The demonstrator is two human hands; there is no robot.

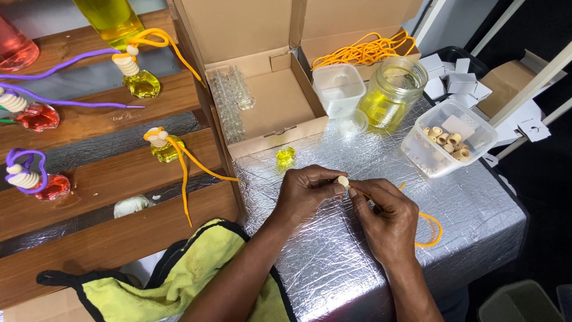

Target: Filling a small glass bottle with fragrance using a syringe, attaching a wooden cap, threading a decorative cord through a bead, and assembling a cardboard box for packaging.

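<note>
Pinching wooden cap (342, 180) | left hand (307, 194) | right hand (387, 217) | foil table (476, 209) mid-surface

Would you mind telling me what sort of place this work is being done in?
Probably a small craft or hand-assembly workbench. The left hand and right hand work a small wooden cap onto orange cord over a foil-covered table, with a tub of wooden caps and finished little bottles nearby.

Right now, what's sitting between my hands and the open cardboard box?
In the head view, one small yellow glass bottle stands on the foil-covered table between the hands and the cardboard box.
</note>
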